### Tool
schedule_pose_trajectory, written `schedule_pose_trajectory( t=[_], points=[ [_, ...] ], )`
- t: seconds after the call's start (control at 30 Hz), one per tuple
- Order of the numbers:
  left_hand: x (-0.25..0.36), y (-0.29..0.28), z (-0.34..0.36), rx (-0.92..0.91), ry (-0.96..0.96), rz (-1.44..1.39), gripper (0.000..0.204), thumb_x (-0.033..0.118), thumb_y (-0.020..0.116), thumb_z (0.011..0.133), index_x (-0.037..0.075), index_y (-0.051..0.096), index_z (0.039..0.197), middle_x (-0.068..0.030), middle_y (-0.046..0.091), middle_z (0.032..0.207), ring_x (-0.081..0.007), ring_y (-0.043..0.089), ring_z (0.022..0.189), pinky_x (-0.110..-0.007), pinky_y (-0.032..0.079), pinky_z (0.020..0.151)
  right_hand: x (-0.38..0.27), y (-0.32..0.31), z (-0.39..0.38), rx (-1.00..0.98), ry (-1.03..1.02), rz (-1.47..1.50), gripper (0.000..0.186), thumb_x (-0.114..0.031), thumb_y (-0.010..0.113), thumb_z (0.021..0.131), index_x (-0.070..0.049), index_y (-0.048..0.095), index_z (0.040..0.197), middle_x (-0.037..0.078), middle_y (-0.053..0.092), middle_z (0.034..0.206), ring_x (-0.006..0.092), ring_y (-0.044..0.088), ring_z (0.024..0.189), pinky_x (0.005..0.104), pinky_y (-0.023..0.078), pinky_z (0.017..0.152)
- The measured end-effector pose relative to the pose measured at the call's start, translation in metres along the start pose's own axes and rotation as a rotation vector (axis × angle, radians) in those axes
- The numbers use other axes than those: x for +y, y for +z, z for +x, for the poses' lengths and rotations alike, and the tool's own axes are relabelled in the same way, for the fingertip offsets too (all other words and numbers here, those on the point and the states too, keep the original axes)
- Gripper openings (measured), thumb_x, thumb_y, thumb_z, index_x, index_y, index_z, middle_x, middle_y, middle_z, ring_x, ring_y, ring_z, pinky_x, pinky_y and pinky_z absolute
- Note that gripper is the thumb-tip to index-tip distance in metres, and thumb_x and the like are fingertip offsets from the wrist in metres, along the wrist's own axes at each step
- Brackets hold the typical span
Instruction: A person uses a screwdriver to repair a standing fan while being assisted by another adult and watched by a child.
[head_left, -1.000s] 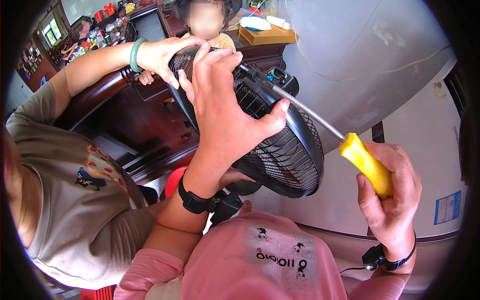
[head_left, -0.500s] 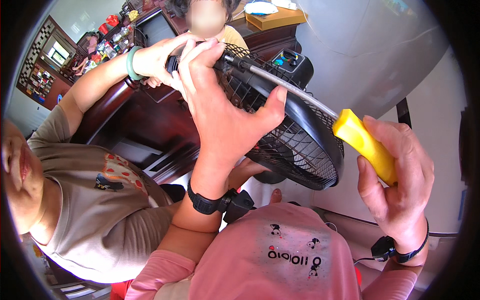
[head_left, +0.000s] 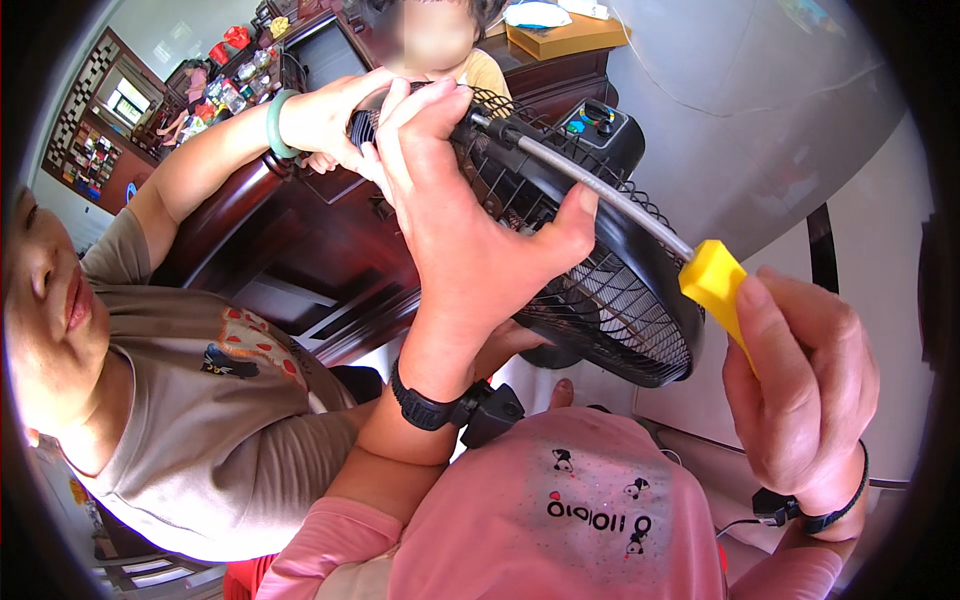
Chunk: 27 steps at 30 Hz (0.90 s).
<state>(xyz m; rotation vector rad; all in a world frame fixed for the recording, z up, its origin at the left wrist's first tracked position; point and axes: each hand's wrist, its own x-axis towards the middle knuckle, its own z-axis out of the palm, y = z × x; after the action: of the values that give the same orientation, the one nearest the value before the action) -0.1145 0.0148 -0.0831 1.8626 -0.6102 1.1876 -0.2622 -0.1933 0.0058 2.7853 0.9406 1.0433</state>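
Observation:
A black fan (head_left: 650, 335) with a wire grille is tilted in front of me. My left hand (head_left: 465, 215) grips its upper rim, fingers curled over the edge and thumb stretched across the grille. In my right hand (head_left: 805, 375) is a screwdriver (head_left: 712, 283) with a yellow handle and a metal shaft. The shaft slants up left across the fan, its end at a black piece on the rim beside my left fingertips. The exact tip is hidden. Next to my left fingers, another person's hand (head_left: 325, 120), with a green bangle at the wrist, holds the same part of the fan.
A person in a brown shirt (head_left: 220, 430) sits close on the left. A child (head_left: 485, 75) is behind the fan. The fan's control box (head_left: 590, 135) with a knob stands beyond the grille. Dark wooden furniture (head_left: 310, 255) lies behind, and a yellow box (head_left: 565, 35) sits farther back.
My right fingers have closed further round the screwdriver handle, and the handle has turned. My left hand keeps its hold. The whole view has shifted slightly.

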Motion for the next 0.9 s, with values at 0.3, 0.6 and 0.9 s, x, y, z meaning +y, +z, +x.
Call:
schedule_pose_trajectory(
  t=[0.3, 0.6, 0.9],
  points=[
    [0.000, -0.001, -0.002, 0.025, 0.044, 0.007, 0.088, 0.029, 0.089, 0.058, -0.001, 0.046, 0.128, -0.0201, 0.046, 0.125, -0.0401, 0.045, 0.122, -0.051, 0.038, 0.103, 0.035, 0.017, 0.015, -0.156, 1.264, 1.567, 0.023, -0.014, 0.061, 0.087, 0.006, 0.062, 0.100, 0.014, 0.068, 0.075, 0.0128, 0.051, 0.039, 0.0240, 0.040, 0.038],
    [0.000, 0.001, 0.000, 0.039, 0.010, 0.021, 0.087, 0.039, 0.087, 0.059, 0.002, 0.049, 0.128, -0.0190, 0.047, 0.125, -0.0415, 0.043, 0.126, -0.053, 0.033, 0.106, 0.005, -0.009, 0.010, -0.196, 0.785, 1.071, 0.042, 0.008, 0.069, 0.078, -0.003, 0.052, 0.114, 0.010, 0.062, 0.110, 0.0158, 0.062, 0.089, 0.0258, 0.051, 0.078],
    [0.008, -0.003, 0.001, 0.047, 0.004, 0.088, 0.081, 0.029, 0.087, 0.061, 0.002, 0.049, 0.127, -0.0181, 0.049, 0.126, -0.0387, 0.046, 0.124, -0.049, 0.036, 0.106, 0.009, -0.006, 0.008, 0.011, 0.057, -0.135, 0.057, 0.007, 0.075, 0.067, -0.006, 0.070, 0.122, 0.011, 0.062, 0.104, 0.0244, 0.064, 0.080, 0.0309, 0.053, 0.063]
  ],
)
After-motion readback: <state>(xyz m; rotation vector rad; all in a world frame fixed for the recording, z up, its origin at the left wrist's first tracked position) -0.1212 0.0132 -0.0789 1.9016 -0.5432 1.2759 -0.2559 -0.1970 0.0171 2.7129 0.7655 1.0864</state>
